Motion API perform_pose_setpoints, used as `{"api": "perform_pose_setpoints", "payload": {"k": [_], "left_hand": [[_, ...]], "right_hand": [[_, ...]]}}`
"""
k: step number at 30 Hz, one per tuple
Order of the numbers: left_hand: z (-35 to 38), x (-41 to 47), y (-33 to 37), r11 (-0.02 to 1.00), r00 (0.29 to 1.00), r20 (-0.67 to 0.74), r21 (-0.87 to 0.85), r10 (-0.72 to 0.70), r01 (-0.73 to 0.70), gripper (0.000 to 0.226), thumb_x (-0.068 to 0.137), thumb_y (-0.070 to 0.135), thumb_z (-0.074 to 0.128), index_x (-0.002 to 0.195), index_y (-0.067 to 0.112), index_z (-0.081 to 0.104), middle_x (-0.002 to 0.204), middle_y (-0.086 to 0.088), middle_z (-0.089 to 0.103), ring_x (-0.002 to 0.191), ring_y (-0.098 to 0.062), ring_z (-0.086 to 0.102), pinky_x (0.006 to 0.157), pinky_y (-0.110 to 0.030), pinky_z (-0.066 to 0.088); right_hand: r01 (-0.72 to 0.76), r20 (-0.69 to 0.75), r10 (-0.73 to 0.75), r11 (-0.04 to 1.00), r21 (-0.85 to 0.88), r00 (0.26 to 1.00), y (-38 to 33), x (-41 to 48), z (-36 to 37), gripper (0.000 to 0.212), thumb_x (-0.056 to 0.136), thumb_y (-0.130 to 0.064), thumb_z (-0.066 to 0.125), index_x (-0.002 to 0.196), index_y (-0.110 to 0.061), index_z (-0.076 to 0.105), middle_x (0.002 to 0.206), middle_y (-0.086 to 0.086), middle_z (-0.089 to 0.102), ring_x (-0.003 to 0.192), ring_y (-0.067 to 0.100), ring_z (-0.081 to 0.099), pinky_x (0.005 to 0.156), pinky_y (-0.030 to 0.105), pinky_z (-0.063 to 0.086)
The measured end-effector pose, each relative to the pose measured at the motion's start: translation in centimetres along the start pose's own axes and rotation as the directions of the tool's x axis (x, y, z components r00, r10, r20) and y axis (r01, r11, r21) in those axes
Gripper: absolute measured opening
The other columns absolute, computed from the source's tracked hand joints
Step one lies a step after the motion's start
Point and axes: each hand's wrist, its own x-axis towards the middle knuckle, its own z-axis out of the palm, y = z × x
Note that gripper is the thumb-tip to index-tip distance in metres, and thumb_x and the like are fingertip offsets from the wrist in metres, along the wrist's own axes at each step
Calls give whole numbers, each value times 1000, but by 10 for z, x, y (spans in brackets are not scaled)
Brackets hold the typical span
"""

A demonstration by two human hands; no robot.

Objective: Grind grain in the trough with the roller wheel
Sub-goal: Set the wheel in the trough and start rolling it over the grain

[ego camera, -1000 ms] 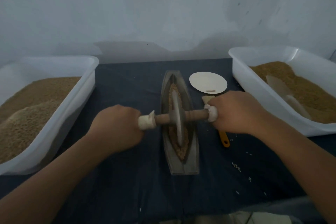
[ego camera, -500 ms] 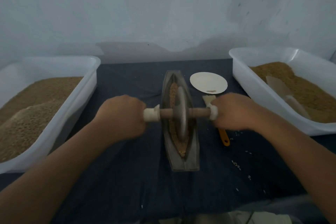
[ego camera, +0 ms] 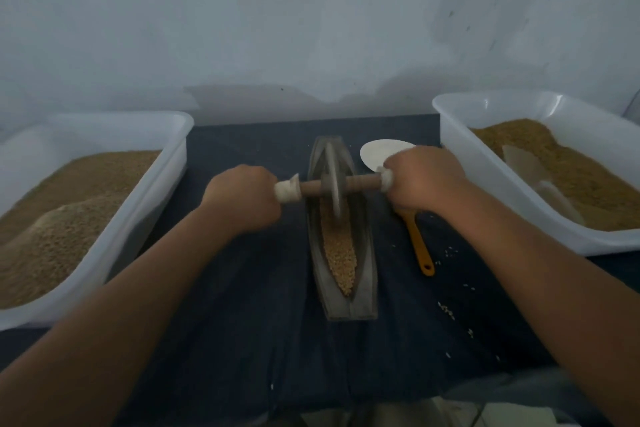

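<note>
Left hand (ego camera: 242, 198) is curled tight round the pale wrapped end of the axle, and the right hand (ego camera: 422, 180) grips the opposite end in the same way, knuckles up. Between them the roller wheel (ego camera: 334, 184) stands upright on its edge: a thin grey disc threaded on a brown wooden axle with whitish wrapping at both ends. It sits in the far half of the trough (ego camera: 367, 253), its rim down in the channel.

That trough is a long, narrow, boat-shaped grey vessel, pointed at the far end and squared off at the near end, lying lengthwise in the middle of the dark-clothed worktop (ego camera: 242, 322). A strip of tan grain (ego camera: 341, 253) fills the channel from the wheel to the near tip.

Left of it stands a white plastic tub (ego camera: 138, 204) heaped with grain; a second tub (ego camera: 485, 201) on the right holds more, with a pale scoop (ego camera: 526, 166) lying in it. Just right of the trough lie a round white plate (ego camera: 377, 154), partly behind the right hand, and an orange-handled tool (ego camera: 419, 246). Loose kernels (ego camera: 446, 310) dot the cloth near the right forearm.
</note>
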Motion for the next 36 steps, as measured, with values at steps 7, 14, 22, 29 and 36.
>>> {"api": "perform_pose_setpoints", "payload": {"k": [7, 14, 22, 29, 36], "left_hand": [[7, -44, -6, 991, 990, -100, 94, 101, -91, 29, 75, 56, 58, 63, 31, 50, 60, 13, 51, 52, -8, 46, 48, -24, 29], [-19, 37, 9, 995, 996, -88, 100, 12, -3, 30, 77, 55, 60, 73, 25, 60, 72, 5, 58, 60, -17, 53, 59, -32, 45], [-4, -66, -3, 981, 981, -119, 132, 155, -139, 27, 72, 58, 53, 64, 33, 47, 58, 13, 48, 50, -9, 46, 47, -25, 28], [-1, 5, 1, 1000, 1000, -26, 15, -16, 17, 21, 77, 45, 62, 68, 26, 57, 70, 9, 57, 61, -15, 53, 60, -32, 45], [-1, 3, -1, 1000, 1000, 11, -17, 3, -3, 19, 79, 41, 63, 68, 27, 57, 72, 10, 59, 67, -18, 60, 61, -31, 47]], "right_hand": [[35, 223, -58, 994, 105, 973, 9, -50, 2, 32, 72, -65, 52, 72, -35, 61, 65, -9, 64, 60, 4, 60, 54, 30, 48], [-142, -80, 137, 988, -58, 987, -1, 20, 17, 17, 89, -38, 64, 78, -28, 58, 72, -5, 60, 66, 17, 57, 62, 35, 52], [44, 348, -83, 992, 120, 934, 8, -57, -2, 21, 74, -55, 59, 75, -35, 63, 66, -10, 65, 59, 2, 61, 52, 28, 43], [-44, -40, 44, 999, -5, 998, -2, -1, 13, 28, 93, -48, 49, 72, -30, 57, 69, -7, 61, 64, 14, 58, 65, 38, 55], [1, -20, -1, 1000, -9, 1000, -4, -7, -1, 20, 91, -40, 56, 79, -26, 62, 68, -5, 59, 65, 16, 60, 65, 38, 56]]}}
